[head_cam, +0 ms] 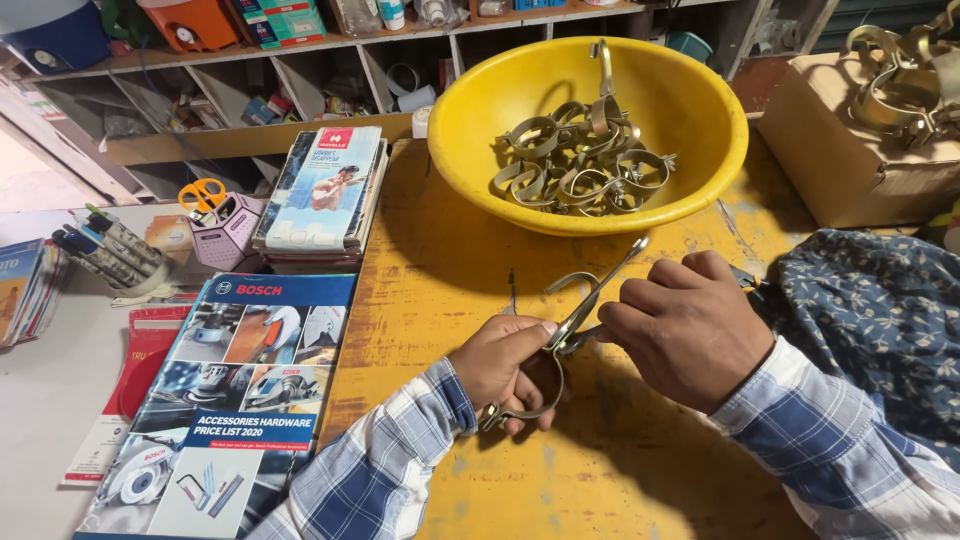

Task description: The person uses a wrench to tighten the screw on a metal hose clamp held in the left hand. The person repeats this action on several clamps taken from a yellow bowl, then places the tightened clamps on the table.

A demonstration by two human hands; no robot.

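Observation:
My left hand (508, 365) and my right hand (688, 325) both grip one bent metal pipe clamp (580, 310) above the worn yellow table (470, 260). The left fingers pinch its curved lower band; the right hand closes around its upper end, where a straight strip sticks up and to the right. Just beyond the hands stands a yellow plastic bowl (690, 110) with several similar metal clamps (580, 165) piled inside, one standing upright against the far wall.
A cardboard box (840, 150) with more clamps sits at the back right, a blue patterned cloth (880, 310) at the right. Catalogues (240, 400) and stacked booklets (320, 195) lie to the left, beside a pen holder (110, 255) and scissors (203, 195). Cluttered shelves run behind.

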